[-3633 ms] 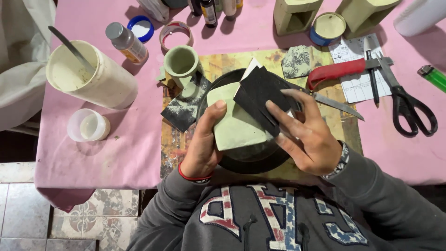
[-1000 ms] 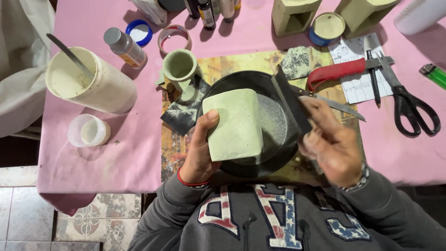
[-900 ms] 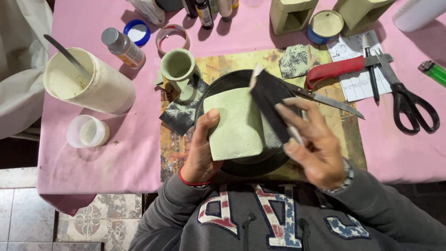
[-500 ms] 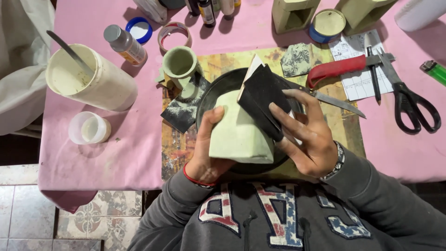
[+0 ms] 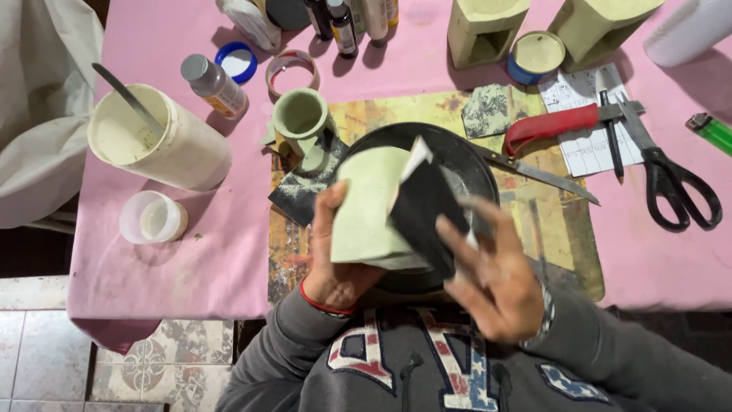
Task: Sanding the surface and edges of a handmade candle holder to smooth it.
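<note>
Landmark: black round pan (image 5: pixel 465 164), lying on a paint-stained board (image 5: pixel 564 229) on the pink-covered bench (image 5: pixel 191 252).

Pale green cast block (image 5: pixel 370 210): held up over the near-left part of the pan, not resting in it as far as the view shows. Its broad flat face is turned up toward the camera. Long axis runs roughly from the pan's far edge back toward the person.

Left hand (image 5: pixel 335 263): closed on the block from the near-left side, thumb up along the left edge, the other fingers hidden under the block. Firm carrying grip, judged from the wrap.

Right hand (image 5: pixel 496 286): at the pan's near-right rim, blurred by motion. Its fingers (image 5: pixel 461 248) pinch a dark sheet of abrasive paper (image 5: pixel 423 206), folded, pale backing showing at the top corner. The sheet lies against the right edge of the block, touching or very nearly so; blur prevents a firmer call.

Key relation: the block lies to the left of the right-hand fingers, the sheet between the two. The right edge of the block is the face presented to the sheet, and it runs along the block's long axis.

Beyond the pan, right: red-handled knife (image 5: pixel 545 130), black scissors (image 5: pixel 671 183). Left of the pan: small green cup (image 5: pixel 301 114), white tub (image 5: pixel 160 145).
</note>
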